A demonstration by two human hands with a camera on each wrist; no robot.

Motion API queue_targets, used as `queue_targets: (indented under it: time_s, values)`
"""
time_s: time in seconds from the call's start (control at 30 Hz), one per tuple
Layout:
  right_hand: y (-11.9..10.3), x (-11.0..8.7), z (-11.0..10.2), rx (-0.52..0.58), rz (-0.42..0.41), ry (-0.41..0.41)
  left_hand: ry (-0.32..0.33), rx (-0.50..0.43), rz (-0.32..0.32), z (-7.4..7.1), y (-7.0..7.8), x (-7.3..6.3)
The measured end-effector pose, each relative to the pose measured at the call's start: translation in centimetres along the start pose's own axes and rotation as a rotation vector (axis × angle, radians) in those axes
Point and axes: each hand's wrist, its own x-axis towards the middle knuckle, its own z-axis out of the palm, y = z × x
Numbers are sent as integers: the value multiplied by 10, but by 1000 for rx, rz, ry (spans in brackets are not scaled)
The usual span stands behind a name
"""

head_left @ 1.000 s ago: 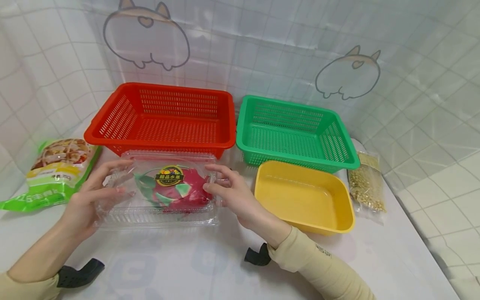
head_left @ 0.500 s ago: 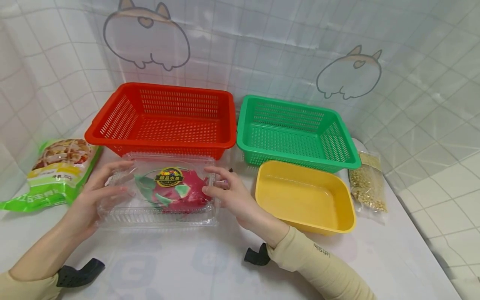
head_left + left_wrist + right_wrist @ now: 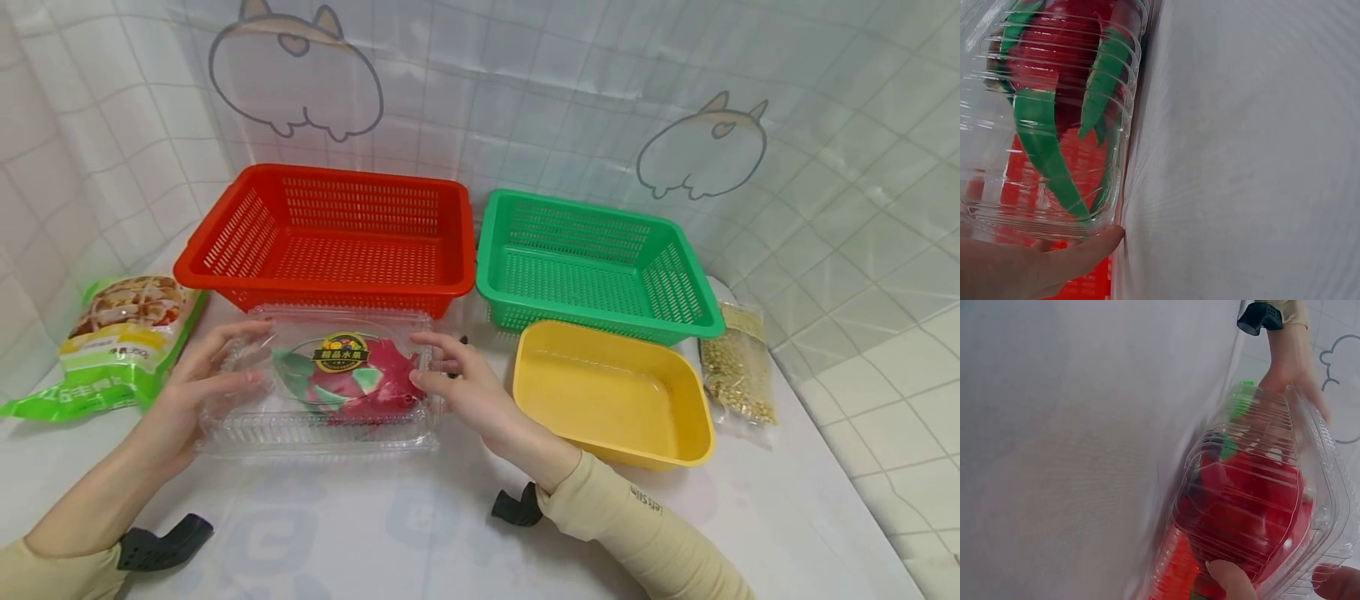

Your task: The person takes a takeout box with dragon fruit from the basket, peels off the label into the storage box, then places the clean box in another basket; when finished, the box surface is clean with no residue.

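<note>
A clear plastic clamshell box (image 3: 322,429) with a round fruit label (image 3: 341,353) on its lid is between my two hands near the red basket. Inside lies a dragon fruit (image 3: 386,375), pink-red with green scales. At the box's left end, my left hand (image 3: 176,396) grips with thumb and fingers spread; its fingertips touch the end wall in the left wrist view. My right hand (image 3: 476,392) grips the opposite end, thumb in front and fingers partly hidden behind. Whether the lid is fully closed is hard to tell.
Behind the box stands a red basket (image 3: 457,287), with a green basket (image 3: 600,327) to its right. A yellow tub (image 3: 615,450) sits in front of the green one. A green food bag (image 3: 112,367) lies left, a packet of grains (image 3: 738,375) right.
Both hands keep hold of the clamshell box, which stays almost in place. The whole head view has shifted very slightly.
</note>
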Motion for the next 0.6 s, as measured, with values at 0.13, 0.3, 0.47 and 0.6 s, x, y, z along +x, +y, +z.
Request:
queue_targets:
  time_s: [0.13,0.3,0.47,0.6]
  values:
    - [0,0,0,-52,-7,3,4,-5,-2,0,0,0]
    - [0,0,0,-118,-12,32,10,-29,9,1,-1,0]
    - [-5,-4,-1,-210,-101,133,5,-36,24,2,0,1]
    - [-13,-7,2,-243,-175,172,5,-36,24,1,1,1]
